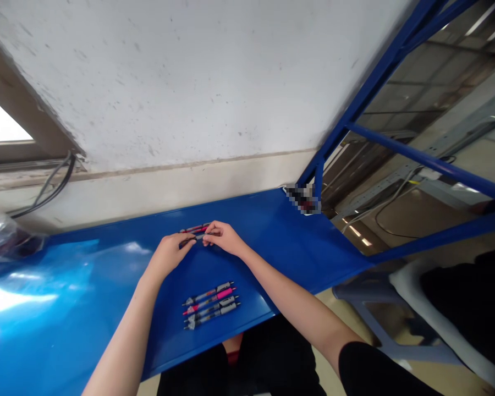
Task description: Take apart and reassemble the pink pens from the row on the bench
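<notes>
Over the blue table (pixel 256 247), a dark and grey pen (pixel 199 237) is held level between my two hands. My left hand (pixel 174 248) pinches its left end, and my right hand (pixel 223 237) grips its right end; the fingers hide most of it. Just beyond my fingertips lies a pink pen (pixel 194 228), partly covered by my right hand. Nearer to me, several pens lie side by side in a slanted row, among them a pink one (pixel 210 301) with grey and black ones (pixel 212 316) around it.
A clear plastic bag (pixel 4 236) with dark contents sits at the table's left end. A blurred-out object (pixel 304 199) rests by the far right corner. Blue metal framing (pixel 355 124) rises on the right, and a grey stool (pixel 379 319) stands below. The wall (pixel 214 82) borders the far edge.
</notes>
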Action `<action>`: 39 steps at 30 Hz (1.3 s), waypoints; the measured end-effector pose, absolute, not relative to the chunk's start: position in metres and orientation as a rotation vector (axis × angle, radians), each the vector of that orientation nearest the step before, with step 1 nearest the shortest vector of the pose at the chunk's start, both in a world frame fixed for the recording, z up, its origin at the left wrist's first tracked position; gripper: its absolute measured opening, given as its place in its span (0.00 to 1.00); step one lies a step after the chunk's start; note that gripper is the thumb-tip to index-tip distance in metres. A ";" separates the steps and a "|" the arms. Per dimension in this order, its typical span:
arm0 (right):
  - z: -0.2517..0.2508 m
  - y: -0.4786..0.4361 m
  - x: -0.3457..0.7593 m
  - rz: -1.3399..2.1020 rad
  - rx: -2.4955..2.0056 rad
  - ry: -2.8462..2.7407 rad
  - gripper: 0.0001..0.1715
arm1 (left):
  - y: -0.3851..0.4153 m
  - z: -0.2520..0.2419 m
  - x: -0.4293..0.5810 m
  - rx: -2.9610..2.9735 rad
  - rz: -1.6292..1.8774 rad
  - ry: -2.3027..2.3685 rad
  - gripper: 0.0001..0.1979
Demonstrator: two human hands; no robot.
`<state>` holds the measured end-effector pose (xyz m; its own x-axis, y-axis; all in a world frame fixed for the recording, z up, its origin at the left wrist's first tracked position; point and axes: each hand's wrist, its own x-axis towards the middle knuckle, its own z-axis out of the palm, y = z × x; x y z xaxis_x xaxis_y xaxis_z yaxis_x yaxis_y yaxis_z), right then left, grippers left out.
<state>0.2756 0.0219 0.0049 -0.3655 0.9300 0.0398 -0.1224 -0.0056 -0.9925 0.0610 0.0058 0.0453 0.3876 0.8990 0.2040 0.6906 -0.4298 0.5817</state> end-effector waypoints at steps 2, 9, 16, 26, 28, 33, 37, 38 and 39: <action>0.005 0.022 0.277 1.407 -0.985 -1.493 0.19 | 0.006 0.044 0.061 2.253 0.714 1.364 0.16; 0.012 0.023 0.281 1.306 -0.956 -1.536 0.18 | 0.007 0.044 0.057 2.203 0.794 1.389 0.15; 0.018 0.023 0.289 1.157 -1.089 -1.692 0.19 | 0.006 0.042 0.060 2.227 0.768 1.375 0.15; 0.017 0.023 0.287 1.164 -1.086 -1.707 0.18 | 0.006 0.041 0.062 2.218 0.765 1.371 0.15; 0.018 0.023 0.288 1.180 -1.114 -1.721 0.23 | 0.006 0.041 0.063 2.217 0.775 1.359 0.14; 0.018 0.023 0.287 1.206 -0.989 -1.662 0.15 | 0.005 0.045 0.063 2.166 0.808 1.396 0.15; 0.021 0.022 0.289 1.104 -1.066 -1.716 0.16 | 0.004 0.044 0.065 2.162 0.817 1.370 0.14; 0.022 0.022 0.290 1.076 -1.104 -1.736 0.19 | 0.004 0.043 0.067 2.167 0.817 1.364 0.14; 0.023 0.022 0.290 1.062 -1.136 -1.751 0.23 | 0.003 0.043 0.068 2.172 0.816 1.360 0.14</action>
<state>0.2904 0.0224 0.0226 -0.2981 0.9405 0.1629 0.2901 0.2519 -0.9233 0.0677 0.0035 0.0429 0.3392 0.9085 0.2442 0.6433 -0.4134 0.6444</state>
